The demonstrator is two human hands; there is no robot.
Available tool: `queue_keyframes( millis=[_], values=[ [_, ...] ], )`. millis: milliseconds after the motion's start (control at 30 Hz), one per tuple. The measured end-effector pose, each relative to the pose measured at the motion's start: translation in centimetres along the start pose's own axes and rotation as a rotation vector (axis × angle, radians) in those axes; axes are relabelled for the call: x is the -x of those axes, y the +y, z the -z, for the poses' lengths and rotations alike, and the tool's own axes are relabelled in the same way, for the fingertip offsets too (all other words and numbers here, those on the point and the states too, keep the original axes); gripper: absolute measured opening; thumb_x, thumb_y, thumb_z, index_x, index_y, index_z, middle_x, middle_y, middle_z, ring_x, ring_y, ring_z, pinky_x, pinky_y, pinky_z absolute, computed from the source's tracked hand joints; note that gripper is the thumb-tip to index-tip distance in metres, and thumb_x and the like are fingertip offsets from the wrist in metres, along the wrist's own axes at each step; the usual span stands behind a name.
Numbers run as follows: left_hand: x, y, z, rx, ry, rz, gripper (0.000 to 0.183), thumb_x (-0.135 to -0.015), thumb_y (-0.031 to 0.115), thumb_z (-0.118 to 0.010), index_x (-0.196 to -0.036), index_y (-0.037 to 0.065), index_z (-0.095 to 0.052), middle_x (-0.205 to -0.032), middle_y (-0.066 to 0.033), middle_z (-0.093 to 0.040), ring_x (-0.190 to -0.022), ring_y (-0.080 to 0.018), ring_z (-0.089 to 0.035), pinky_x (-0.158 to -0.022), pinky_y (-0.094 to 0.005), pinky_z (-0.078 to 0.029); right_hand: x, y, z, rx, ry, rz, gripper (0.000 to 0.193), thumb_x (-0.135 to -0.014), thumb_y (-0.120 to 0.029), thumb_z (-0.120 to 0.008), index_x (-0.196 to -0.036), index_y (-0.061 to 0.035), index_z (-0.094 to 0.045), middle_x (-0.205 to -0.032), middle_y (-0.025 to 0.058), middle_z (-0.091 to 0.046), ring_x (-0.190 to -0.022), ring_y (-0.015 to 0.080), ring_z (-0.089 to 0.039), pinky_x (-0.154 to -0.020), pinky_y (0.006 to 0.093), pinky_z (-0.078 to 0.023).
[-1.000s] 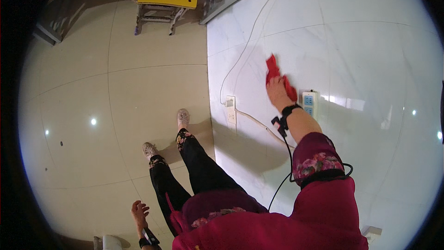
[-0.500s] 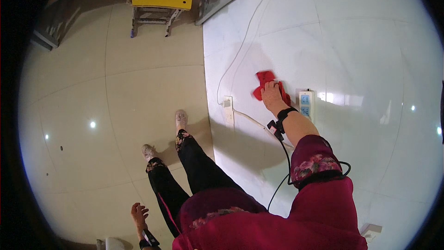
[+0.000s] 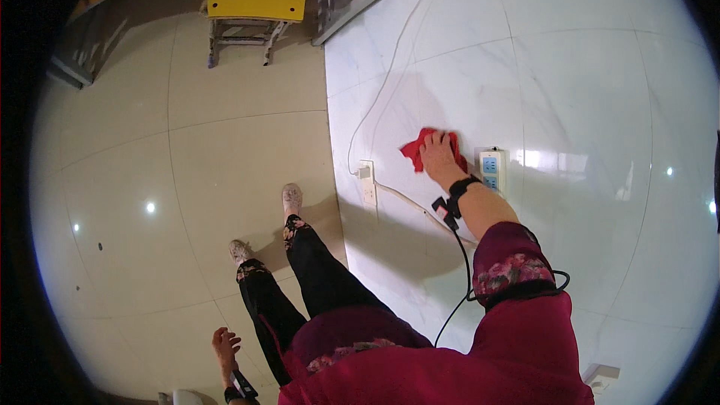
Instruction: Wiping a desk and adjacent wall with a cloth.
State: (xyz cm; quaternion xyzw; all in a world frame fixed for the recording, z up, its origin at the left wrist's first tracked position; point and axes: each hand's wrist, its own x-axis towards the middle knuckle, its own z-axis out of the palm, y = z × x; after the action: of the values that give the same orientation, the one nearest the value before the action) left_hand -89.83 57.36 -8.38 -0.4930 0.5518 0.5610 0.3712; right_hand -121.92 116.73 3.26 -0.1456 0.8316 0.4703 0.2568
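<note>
While the right hand [image 3: 440,157] partly hides a red cloth [image 3: 412,152], its bent fingers [image 3: 437,140] hold it; the left hand [image 3: 225,345] half-curls, empty.

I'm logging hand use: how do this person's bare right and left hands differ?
The bare right hand holds a crumpled red cloth against the glossy white tiled wall; the bare left hand holds nothing visible. The right is stretched forward; the left hangs low, fingers loosely curled. Both wrists wear black bands.

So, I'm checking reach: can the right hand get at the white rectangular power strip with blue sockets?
Likely yes: the right hand, on a red cloth, is nearby; only cloth separates it from the strip.
</note>
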Motion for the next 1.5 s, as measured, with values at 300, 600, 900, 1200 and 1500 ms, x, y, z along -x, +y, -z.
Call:
queue_keyframes(
  millis=[300,600,900,1200,1500],
  values=[
    [-1.1,0.8,-0.2,-0.001,0.045,-0.016,0.024,-0.083,0.026,-0.048,-0.101,0.011,-0.047,-0.074,-0.0059,-0.054,-0.058,-0.0162,-0.057,-0.042,-0.0255,-0.041,5.5,-3.8,-2.1,-0.003,-0.1,0.218,0.028,-0.08,-0.022,-0.04,-0.1,-0.0121,-0.057,-0.11,0.0068,-0.048,-0.106,0.0273,-0.039,-0.085,0.05,-0.032],
    [-4.2,6.2,1.4,-0.237,0.027,0.019,0.021,-0.085,0.017,-0.041,-0.102,0.006,-0.046,-0.072,-0.0087,-0.054,-0.055,-0.0175,-0.057,-0.041,-0.0267,-0.041,2.5,13.7,6.9,-0.013,0.187,-0.367,0.019,-0.074,-0.022,-0.05,-0.085,-0.0118,-0.062,-0.093,0.004,-0.055,-0.093,0.0221,-0.047,-0.075,0.041,-0.037],
    [-5.4,13.1,0.3,-0.237,-0.043,-0.257,0.022,-0.084,0.019,-0.045,-0.101,0.005,-0.046,-0.074,-0.0105,-0.054,-0.051,-0.0181,-0.056,-0.039,-0.0282,-0.04,15.7,23.3,12.7,0.148,0.437,-0.748,0.023,-0.073,-0.018,-0.048,-0.093,-0.0084,-0.056,-0.11,0.0122,-0.048,-0.107,0.0265,-0.04,-0.084,0.0427,-0.033],
    [-3.9,13.5,0.4,-0.313,0.009,-0.182,0.022,-0.084,0.016,-0.044,-0.103,0.004,-0.046,-0.074,-0.0103,-0.056,-0.055,-0.0185,-0.059,-0.042,-0.0285,-0.046,-1.5,18.6,8.8,0.065,0.273,-0.548,0.034,-0.08,-0.02,-0.04,-0.11,-0.0082,-0.049,-0.123,0.0143,-0.038,-0.117,0.03,-0.03,-0.095,0.0442,-0.023],
    [-1.7,11.0,1.8,-0.079,0.28,0.164,0.021,-0.083,0.02,-0.045,-0.099,0.008,-0.047,-0.072,-0.0093,-0.054,-0.054,-0.0192,-0.057,-0.04,-0.0297,-0.043,-16.1,12.0,3.7,-0.053,0.107,-0.031,0.031,-0.081,-0.024,-0.038,-0.099,-0.0088,-0.059,-0.112,0.0102,-0.05,-0.11,0.0286,-0.037,-0.09,0.0456,-0.026]
  ],
)
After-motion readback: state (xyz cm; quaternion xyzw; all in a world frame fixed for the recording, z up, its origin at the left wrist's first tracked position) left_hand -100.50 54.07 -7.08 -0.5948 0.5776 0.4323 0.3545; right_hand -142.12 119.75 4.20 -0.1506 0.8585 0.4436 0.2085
